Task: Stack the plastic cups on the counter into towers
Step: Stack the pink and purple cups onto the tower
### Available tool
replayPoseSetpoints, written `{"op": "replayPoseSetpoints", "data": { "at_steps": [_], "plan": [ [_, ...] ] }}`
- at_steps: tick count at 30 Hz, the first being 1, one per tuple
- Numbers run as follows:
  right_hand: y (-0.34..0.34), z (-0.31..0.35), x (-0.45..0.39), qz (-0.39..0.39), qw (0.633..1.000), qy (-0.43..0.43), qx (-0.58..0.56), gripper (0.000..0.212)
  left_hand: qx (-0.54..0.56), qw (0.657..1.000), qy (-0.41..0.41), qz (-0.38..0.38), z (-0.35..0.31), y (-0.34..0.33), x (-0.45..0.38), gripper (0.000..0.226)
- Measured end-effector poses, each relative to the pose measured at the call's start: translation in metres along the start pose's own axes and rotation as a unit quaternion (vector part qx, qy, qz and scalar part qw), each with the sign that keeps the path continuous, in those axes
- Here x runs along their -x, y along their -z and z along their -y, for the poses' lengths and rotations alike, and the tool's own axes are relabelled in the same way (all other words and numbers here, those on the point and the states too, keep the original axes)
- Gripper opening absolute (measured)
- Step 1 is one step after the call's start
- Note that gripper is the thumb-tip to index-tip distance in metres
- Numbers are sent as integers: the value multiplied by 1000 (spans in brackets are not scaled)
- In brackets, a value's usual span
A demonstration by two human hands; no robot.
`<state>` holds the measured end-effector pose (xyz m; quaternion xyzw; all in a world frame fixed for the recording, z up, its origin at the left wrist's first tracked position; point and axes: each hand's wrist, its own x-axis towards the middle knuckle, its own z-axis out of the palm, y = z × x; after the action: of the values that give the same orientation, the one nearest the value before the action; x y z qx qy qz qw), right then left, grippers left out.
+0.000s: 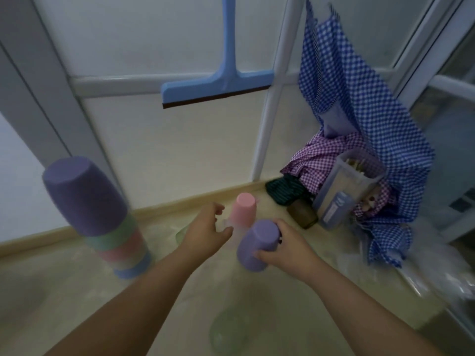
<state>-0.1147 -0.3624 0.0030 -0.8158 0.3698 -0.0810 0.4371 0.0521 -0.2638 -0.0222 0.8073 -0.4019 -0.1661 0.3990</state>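
**A home utility corner by a window**

A pale marbled bench [77, 291] meets white-framed frosted glass panels [154, 34]. A light blue plastic squeegee [218, 86] hangs against the glass, blue-and-white checked cloth [359, 104] drapes beside it, and a clear plastic storage box [344, 186] sits among purple checked fabric [321, 160]: household clutter, domestic rather than commercial.

A: We see a tower of cups [110, 227]. They look like matt plastic, soft in colour, not shiny.

B: The purple cup [257, 245] looks the same, smooth and dull. And the surface [64, 291]?

A: We think it is pale stone, smooth, with a faint shine.

B: The blue checked cloth [359, 111] is soft woven cloth. The squeegee [218, 86] is smooth blue plastic with a dark rubber edge.

A: The box [344, 188] looks like clear plastic.
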Motion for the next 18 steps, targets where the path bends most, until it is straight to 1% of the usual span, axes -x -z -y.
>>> {"op": "replayPoseSetpoints", "data": {
  "at_steps": [3, 6, 12, 13, 15, 16, 18],
  "plan": [
    [39, 6, -18, -30, 999, 19, -24, 63, -1, 999, 29, 28, -12, -18, -29, 64],
    [64, 1, -39, -38, 999, 25, -24, 63, 6, 997, 66, 30, -20, -36, -54, 76],
    [88, -20, -79, -1, 1000, 23, 9, 66, 9, 990, 140, 30, -16, -69, -88, 81],
    [88, -23, -85, 7, 1000, 24, 7, 67, 12, 988, 153, 28, -12, -73, -92, 80],
    [89, -27, -95, 22, 999, 25, 4, 68, 10, 985, 167, 31, -6, -80, -96, 65],
    [88, -27, -98, 28, 999, 28, 3, 67, 3, 985, 167, 33, -4, -81, -97, 58],
    [89, -29, -104, 38, 999, 33, -7, 68, -12, 987, 158, 31, -4, -81, -99, 53]
  ]
}}
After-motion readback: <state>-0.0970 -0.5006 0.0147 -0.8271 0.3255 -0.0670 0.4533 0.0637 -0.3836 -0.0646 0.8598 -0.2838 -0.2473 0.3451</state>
